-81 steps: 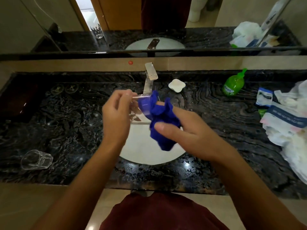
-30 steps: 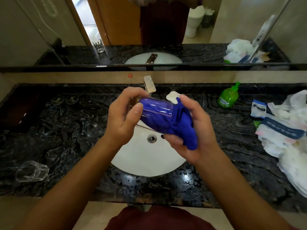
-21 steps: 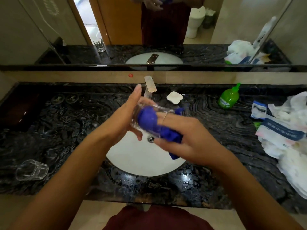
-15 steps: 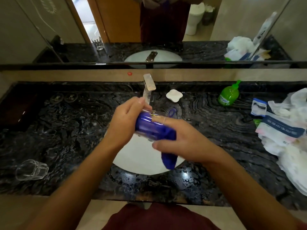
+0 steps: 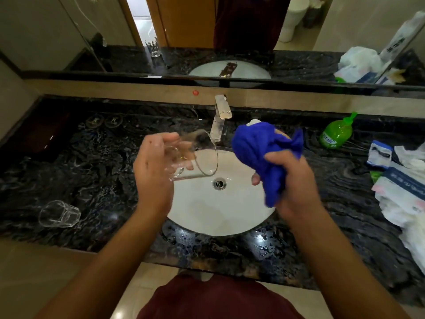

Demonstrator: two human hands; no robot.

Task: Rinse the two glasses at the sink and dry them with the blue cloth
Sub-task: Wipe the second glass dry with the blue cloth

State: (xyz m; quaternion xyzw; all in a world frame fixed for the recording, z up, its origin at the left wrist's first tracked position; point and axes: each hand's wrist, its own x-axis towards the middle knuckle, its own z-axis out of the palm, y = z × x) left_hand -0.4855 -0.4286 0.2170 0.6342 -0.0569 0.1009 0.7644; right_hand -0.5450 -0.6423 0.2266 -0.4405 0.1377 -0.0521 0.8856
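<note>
My left hand (image 5: 154, 169) grips a clear glass (image 5: 199, 155) on its side above the white sink (image 5: 213, 217), its open mouth facing right. My right hand (image 5: 293, 180) holds the bunched blue cloth (image 5: 264, 153) a little to the right of the glass, apart from it. The cloth is outside the glass. A second clear glass (image 5: 58, 214) lies on its side on the dark marble counter (image 5: 96, 171) at the near left.
A metal tap (image 5: 220, 118) stands behind the sink, with a white soap dish partly hidden behind the cloth. A green soap bottle (image 5: 337, 134) stands at the back right. White bags and packets (image 5: 404, 187) cover the counter's right end. A mirror runs along the back.
My right hand has pulled the blue cloth out of the glass and moved right. The two hands have separated; the glass is now empty in my left hand.
</note>
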